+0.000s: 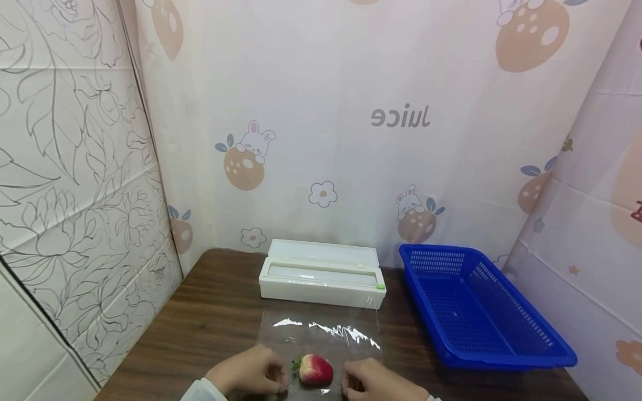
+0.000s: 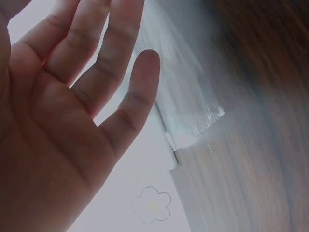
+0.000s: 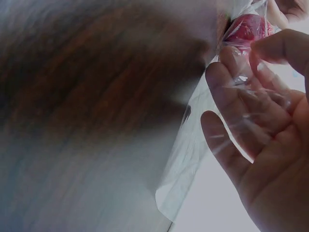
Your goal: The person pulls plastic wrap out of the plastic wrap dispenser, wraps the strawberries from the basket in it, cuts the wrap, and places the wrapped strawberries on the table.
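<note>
A red strawberry with a pale yellow patch and green leaves lies between the two hands in the head view. Clear plastic wrap runs from a white dispenser box down to the hands. Left of the strawberry, the left hand pinches the wrap; its fingertips are cut off in the left wrist view. My right hand pinches the wrap between thumb and index finger on the other side. In the right wrist view, crumpled wrap crosses the fingers, and film shows in front of the strawberry.
A blue plastic basket stands on the right of the dark wooden table. The box's lid is raised at the back. Printed curtains close off the back and sides.
</note>
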The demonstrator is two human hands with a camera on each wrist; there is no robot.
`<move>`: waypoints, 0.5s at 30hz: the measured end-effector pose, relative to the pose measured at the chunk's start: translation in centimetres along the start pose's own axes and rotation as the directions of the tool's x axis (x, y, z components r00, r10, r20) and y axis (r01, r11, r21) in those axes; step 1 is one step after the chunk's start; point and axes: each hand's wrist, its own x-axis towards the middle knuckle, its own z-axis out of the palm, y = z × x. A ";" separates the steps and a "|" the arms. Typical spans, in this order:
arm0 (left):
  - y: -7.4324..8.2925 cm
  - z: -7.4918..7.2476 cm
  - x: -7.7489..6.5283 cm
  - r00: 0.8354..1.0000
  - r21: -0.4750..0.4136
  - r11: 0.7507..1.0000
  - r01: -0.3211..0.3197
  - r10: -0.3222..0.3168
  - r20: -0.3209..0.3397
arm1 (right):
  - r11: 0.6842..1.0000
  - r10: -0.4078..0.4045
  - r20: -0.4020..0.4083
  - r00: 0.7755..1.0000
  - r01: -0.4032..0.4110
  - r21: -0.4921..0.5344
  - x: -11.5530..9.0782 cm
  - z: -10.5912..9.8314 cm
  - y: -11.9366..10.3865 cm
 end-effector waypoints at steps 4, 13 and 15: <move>-0.3 -0.2 0.2 1.000 -0.002 1.000 -0.023 0.022 -0.018 | 1.000 0.014 -0.042 0.999 -0.015 -0.009 0.1 0.0 0.1; -0.8 -0.8 0.3 0.997 -0.090 0.994 0.062 -0.065 -0.037 | 1.000 0.020 -0.139 0.990 -0.021 -0.007 0.3 0.0 0.5; -0.8 -0.9 0.4 0.997 -0.077 0.995 0.063 -0.067 -0.042 | 0.999 0.043 -0.131 0.990 -0.045 -0.013 0.4 0.0 0.5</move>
